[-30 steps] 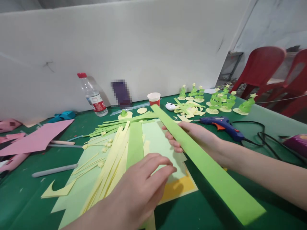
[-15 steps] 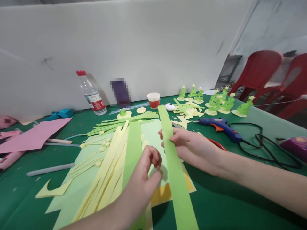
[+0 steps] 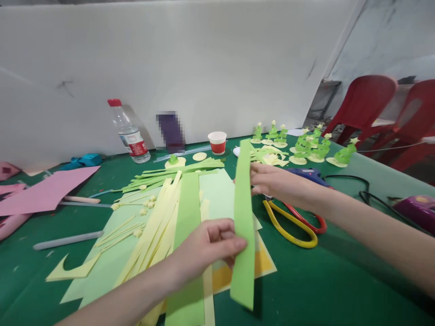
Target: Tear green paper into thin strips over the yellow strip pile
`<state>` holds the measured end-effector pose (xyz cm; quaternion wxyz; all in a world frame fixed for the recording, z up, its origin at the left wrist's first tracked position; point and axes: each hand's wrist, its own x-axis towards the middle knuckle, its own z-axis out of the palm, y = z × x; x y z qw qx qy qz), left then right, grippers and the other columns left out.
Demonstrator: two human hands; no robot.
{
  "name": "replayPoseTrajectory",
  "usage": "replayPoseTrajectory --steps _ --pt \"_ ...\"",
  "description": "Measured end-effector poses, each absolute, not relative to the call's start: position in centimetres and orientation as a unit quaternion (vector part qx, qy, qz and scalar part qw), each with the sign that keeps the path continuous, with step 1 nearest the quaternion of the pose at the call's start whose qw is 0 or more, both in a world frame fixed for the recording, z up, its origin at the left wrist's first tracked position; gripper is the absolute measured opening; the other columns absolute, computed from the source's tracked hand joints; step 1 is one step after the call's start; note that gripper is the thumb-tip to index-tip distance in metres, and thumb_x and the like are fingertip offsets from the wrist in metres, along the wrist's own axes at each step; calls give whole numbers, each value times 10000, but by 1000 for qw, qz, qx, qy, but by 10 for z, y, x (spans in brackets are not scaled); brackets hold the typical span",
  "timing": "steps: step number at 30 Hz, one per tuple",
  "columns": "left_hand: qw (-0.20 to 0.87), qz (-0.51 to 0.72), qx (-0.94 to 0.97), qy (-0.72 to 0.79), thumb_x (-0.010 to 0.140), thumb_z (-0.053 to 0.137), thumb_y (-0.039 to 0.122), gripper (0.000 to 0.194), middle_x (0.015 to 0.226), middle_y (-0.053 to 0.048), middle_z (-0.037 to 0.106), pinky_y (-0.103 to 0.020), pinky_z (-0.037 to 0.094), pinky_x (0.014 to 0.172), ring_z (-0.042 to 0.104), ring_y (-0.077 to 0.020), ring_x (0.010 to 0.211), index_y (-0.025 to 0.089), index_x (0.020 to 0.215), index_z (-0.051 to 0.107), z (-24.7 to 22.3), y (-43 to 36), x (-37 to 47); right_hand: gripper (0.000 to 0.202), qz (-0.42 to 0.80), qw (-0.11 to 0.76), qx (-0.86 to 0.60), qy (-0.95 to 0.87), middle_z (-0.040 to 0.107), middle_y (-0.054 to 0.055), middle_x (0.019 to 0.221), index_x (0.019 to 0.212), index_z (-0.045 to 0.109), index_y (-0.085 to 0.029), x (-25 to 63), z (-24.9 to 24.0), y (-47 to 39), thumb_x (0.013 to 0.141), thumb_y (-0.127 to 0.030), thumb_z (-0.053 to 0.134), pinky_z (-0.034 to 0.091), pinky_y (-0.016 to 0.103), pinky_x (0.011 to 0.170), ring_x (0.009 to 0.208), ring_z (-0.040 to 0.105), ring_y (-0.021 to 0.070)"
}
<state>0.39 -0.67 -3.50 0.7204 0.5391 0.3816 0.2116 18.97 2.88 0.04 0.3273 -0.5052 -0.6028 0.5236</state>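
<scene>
1. Since the earlier frame, the left hand (image 3: 214,246) has moved onto the long, flat, light-green paper strip (image 3: 243,203), whose near end is now showing.
2. The left hand is pinching the strip's nearer half, thumb on top and fingers curling underneath, nearly closed.
3. The right hand (image 3: 275,181) is reaching to the strip's farther half, fingers partly hidden behind it; I cannot tell how tightly they are closing.
4. The strip is hanging above the green-covered table (image 3: 306,285), between the hands.
5. Left of it, a second wide green paper strip (image 3: 185,217) is lying beside narrow pale-yellow paper strips (image 3: 159,217).
6. Right of it, scissors with yellow and red handles (image 3: 290,228) are lying near the blue glue gun (image 3: 307,173).
7. Farther back, a red-and-white paper cup (image 3: 217,144) is standing left of small green paper trees (image 3: 304,147).
</scene>
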Motion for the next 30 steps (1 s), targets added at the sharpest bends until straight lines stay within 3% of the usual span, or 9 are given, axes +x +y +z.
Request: replayPoseTrajectory --steps 3,5,7,11,15,22,24,27,30 --pt "692 279 520 416 722 634 314 259 507 95 390 -174 422 465 414 -46 456 173 624 439 -39 4 3 594 365 259 -611 -653 471 160 1142 1218 371 -154 217 -12 28 674 -282 571 330 503 910 1040 463 328" --pt "687 290 509 430 753 611 268 197 503 105 359 -172 427 448 420 -49 450 180 709 440 -44 10 2 563 300 202 -650 -668 482 204 1133 1141 466 -110 235 -26 22 629 -297 609 288 551 921 1078 433 400" --pt "689 287 501 438 764 605 217 164 527 98 406 -188 454 478 475 -58 476 172 807 453 -49 14 1 524 266 154 -667 -678 529 200 1067 1084 522 -111 246 -40 13 594 -270 618 336 540 881 1029 478 409" --pt "705 268 491 437 791 586 208 167 650 36 536 -225 484 563 568 -80 560 156 866 446 -54 14 -1 559 250 111 -681 -680 559 170 1027 1130 521 -123 249 -49 4 592 -258 596 420 449 791 915 548 338" --pt "726 235 495 415 794 587 265 176 631 21 555 -229 461 576 586 -95 571 148 753 461 -56 15 -4 650 289 123 -707 -634 588 93 769 1163 495 -112 248 -36 7 530 -202 614 436 342 594 708 566 265" --pt "759 200 531 320 871 419 343 361 646 -70 646 -310 457 643 604 -139 508 91 694 608 -53 15 -7 370 550 245 -638 -481 529 21 649 901 523 -172 274 -27 -7 665 -456 551 382 192 393 478 476 92" --pt "751 224 541 304 888 386 327 390 653 -64 654 -292 450 631 592 -122 486 95 698 636 -41 15 -10 361 590 291 -607 -446 466 -13 583 904 513 -182 276 -28 -13 664 -451 545 354 166 356 437 426 74" --pt "722 307 553 279 915 330 282 412 584 -8 625 -248 438 587 574 -106 499 142 717 663 -15 18 -17 374 622 340 -565 -422 454 -19 580 806 533 -192 271 -24 -17 553 -443 647 368 168 338 417 392 64" --pt "652 473 534 255 921 311 180 430 756 33 669 -192 428 504 571 -90 572 188 689 673 15 29 -23 331 672 368 -501 -403 458 -19 569 658 535 -186 262 -17 -19 497 -377 753 380 157 341 422 377 52"
